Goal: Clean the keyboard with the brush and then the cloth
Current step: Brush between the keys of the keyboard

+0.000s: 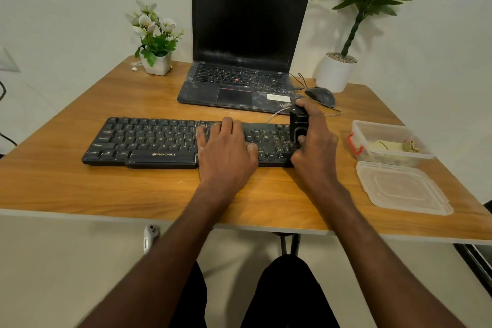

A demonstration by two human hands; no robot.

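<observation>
Two hands sit over the black keyboard [165,141], which lies crosswise in the middle of the wooden table [80,184], its near edge set well back from the table's front edge. The left hand [226,149] rests flat on the keys right of centre, fingers spread and loose, holding nothing. The right hand [314,138] is curled round a black brush [298,125], held upright over the keyboard's right end.

At three o'clock from the keyboard, near the table's right edge, stands an open plastic box [391,141] with a crumpled cloth [394,146] inside; its lid [402,186] lies just in front. At twelve o'clock an open laptop [245,61] sits close behind, a mouse [320,96] to its right. Bare tabletop stretches at nine o'clock and along the front. Potted flowers [154,40] and a potted plant [338,66] occupy the far corners.
</observation>
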